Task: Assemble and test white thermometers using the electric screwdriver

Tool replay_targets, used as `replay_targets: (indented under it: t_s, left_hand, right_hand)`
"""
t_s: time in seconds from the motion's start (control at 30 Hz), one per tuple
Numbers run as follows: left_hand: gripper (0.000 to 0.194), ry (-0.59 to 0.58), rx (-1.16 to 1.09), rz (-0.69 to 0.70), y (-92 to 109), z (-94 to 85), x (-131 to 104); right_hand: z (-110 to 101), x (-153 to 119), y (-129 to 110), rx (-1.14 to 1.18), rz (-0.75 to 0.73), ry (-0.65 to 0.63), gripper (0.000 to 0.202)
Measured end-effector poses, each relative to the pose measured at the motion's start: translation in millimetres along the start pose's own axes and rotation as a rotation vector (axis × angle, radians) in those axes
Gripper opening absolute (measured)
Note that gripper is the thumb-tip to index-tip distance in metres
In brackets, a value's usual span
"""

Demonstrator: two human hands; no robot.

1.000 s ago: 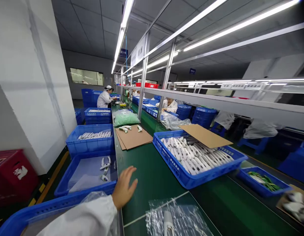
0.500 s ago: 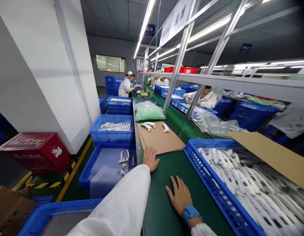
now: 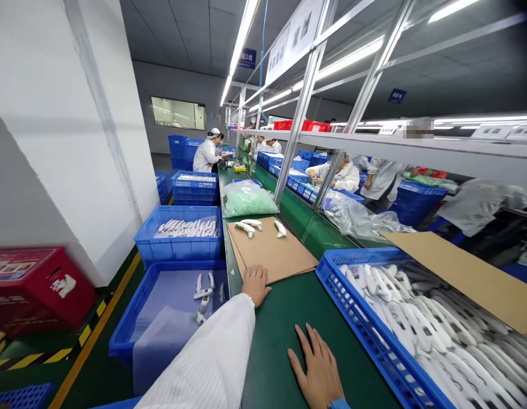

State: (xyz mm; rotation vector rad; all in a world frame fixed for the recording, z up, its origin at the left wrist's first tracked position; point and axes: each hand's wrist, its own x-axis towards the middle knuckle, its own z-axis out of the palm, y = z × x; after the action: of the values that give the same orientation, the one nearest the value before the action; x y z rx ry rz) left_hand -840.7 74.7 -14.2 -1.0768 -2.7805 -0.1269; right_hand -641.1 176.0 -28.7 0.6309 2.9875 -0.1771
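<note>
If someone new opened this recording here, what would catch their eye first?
Probably the blue crate at right, filled with white devices and partly covered by a brown board. Next, the left hand at the near edge of the cardboard sheets, and the right hand spread over the green bench beside the crate. Beyond the sheets, a clear bag with pale green contents stands out.

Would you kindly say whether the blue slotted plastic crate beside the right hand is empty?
Not empty: rows of white curved devices fill the blue crate, partly hidden beneath brown cardboard.
</note>
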Motion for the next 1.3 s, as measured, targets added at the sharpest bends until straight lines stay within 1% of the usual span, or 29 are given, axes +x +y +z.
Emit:
replay_targets:
  t_s: [0.1, 0.17, 0.27, 0.37, 0.53, 0.7, 0.83, 0.93, 1.0, 1.07, 1.1, 1.13, 1.23, 1.3]
  left_hand:
    - [0.045, -0.010, 0.056, -0.001, 1.1, 7.1, 8.2]
    - [0.040, -0.013, 0.099, 0.021, 1.5, 11.3, 10.4]
    - [0.037, -0.016, 0.158, 0.092, -1.0, 14.2, 9.2]
    - [0.037, -0.027, 0.209, 0.183, -6.8, 13.8, 3.4]
    - [0.038, -0.060, 0.267, 0.326, -15.1, 12.1, -16.9]
    - [0.041, -0.083, 0.265, 0.443, -29.9, 6.9, -39.9]
    - [0.043, -0.098, 0.232, 0.523, -46.5, -2.7, -62.0]
    - [0.043, -0.116, 0.194, 0.565, -52.1, -12.2, -82.5]
    - [0.041, -0.131, 0.152, 0.581, -54.8, -20.3, -89.5]
    - [0.039, -0.134, 0.107, 0.556, -61.0, -30.4, -82.7]
    - [0.040, -0.128, 0.087, 0.519, -66.4, -35.7, -72.7]
    - [0.043, -0.108, 0.074, 0.450, -73.1, -40.8, -58.6]
    - [0.052, -0.022, 0.062, 0.178, -96.9, -50.6, -0.2]
    - [0.058, -0.003, 0.061, 0.040, -108.7, -49.8, 39.8]
  right_hand:
    - [-0.7, 0.6, 1.0, 0.022, -0.003, 0.009, 0.062]
    - [-2.6, 1.1, 0.6, 0.037, 0.002, -0.010, 0.062]
    - [-5.8, 2.4, -0.5, 0.052, 0.016, -0.056, 0.063]
    - [-5.4, 4.8, -0.1, 0.054, 0.020, -0.064, 0.063]
    - [-0.8, 6.9, 1.3, 0.054, 0.011, -0.052, 0.062]
    - [-5.4, 1.1, 0.0, 0.093, 0.005, -0.037, 0.062]
    - [-7.5, -1.4, 1.0, 0.132, 0.003, -0.041, 0.063]
    - [-6.4, -0.7, 1.6, 0.142, -0.006, -0.021, 0.062]
    - [-5.5, -0.5, 1.1, 0.132, -0.011, -0.006, 0.062]
    - [-4.8, -0.8, 0.3, 0.125, -0.011, -0.001, 0.062]
    - [-4.5, -1.2, 0.1, 0.127, -0.009, -0.006, 0.062]
    - [-4.1, -1.6, 0.1, 0.133, -0.005, -0.017, 0.062]
    - [-2.3, -2.1, 1.4, 0.151, -0.001, -0.030, 0.062]
    - [0.0, -1.7, 2.8, 0.157, -0.006, -0.011, 0.060]
